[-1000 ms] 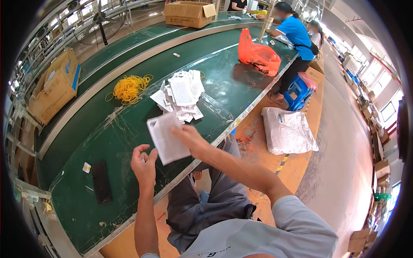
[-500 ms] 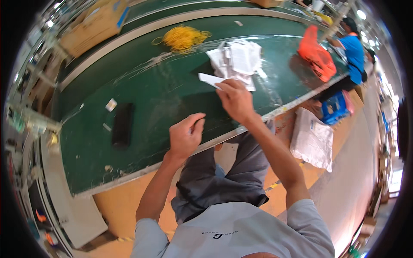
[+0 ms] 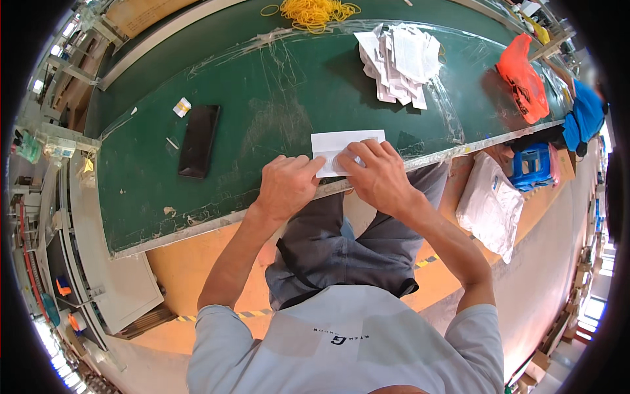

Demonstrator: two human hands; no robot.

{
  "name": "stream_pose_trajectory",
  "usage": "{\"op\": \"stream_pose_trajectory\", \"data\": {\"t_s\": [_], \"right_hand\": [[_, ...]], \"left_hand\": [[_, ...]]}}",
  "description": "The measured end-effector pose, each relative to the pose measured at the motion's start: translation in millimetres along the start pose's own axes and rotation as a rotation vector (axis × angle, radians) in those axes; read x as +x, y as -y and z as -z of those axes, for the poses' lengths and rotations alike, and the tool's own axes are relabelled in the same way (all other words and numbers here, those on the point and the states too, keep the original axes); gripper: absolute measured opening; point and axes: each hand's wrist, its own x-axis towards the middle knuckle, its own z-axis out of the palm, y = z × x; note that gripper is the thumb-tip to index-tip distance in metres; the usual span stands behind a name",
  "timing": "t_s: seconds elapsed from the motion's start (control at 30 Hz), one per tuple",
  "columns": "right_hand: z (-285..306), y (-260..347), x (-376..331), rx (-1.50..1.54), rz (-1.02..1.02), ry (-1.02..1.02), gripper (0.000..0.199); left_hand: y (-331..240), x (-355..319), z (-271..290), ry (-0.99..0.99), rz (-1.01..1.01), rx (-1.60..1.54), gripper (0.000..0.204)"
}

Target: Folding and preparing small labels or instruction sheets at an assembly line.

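Observation:
Between my two hands, near the front edge of the green table, is a white sheet of paper (image 3: 328, 143) with a crease across it. My left hand (image 3: 287, 184) pinches its left edge, thumb against the fingers. On the right side my right hand (image 3: 377, 169) grips the same sheet with fingers curled over it. Beyond my right hand lies a loose pile of white paper slips (image 3: 401, 62), several deep and fanned out. Faint print shows on the held sheet, partly covered by my fingers.
A bundle of yellow rubber bands (image 3: 315, 13) lies at the far side of the green table (image 3: 262, 131). Left stands a black phone-like slab (image 3: 199, 141) near a small white packet (image 3: 182, 107). Right are a red plastic bag (image 3: 523, 79), a blue stool (image 3: 530, 167) and a seated person (image 3: 584, 115).
My right hand has brought the sheet from near the pile toward the table's front edge. My left hand has moved to it and now holds its left side. The view has shifted.

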Motion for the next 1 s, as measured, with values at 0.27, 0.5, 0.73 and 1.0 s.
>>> {"op": "stream_pose_trajectory", "data": {"t_s": [0.27, 0.5, 0.73, 1.0], "right_hand": [[20.4, -59.5, -37.9, 0.225, -0.117, -0.050, 0.043], [18.1, -64.8, -43.8, 0.285, -0.157, -0.116, 0.042], [14.1, -68.6, -45.1, 0.276, -0.178, -0.125, 0.033], [16.5, -62.9, -38.5, 0.333, -0.239, -0.134, 0.011]], "left_hand": [[-10.2, -0.2, 7.8, 0.052, 0.015, 0.090, 0.028], [-13.6, 5.8, 12.2, 0.099, 0.173, -0.029, 0.024], [-15.2, 10.0, 14.4, 0.116, 0.182, -0.034, 0.023], [-18.3, 12.1, 14.7, 0.074, 0.325, -0.207, 0.015]]}}
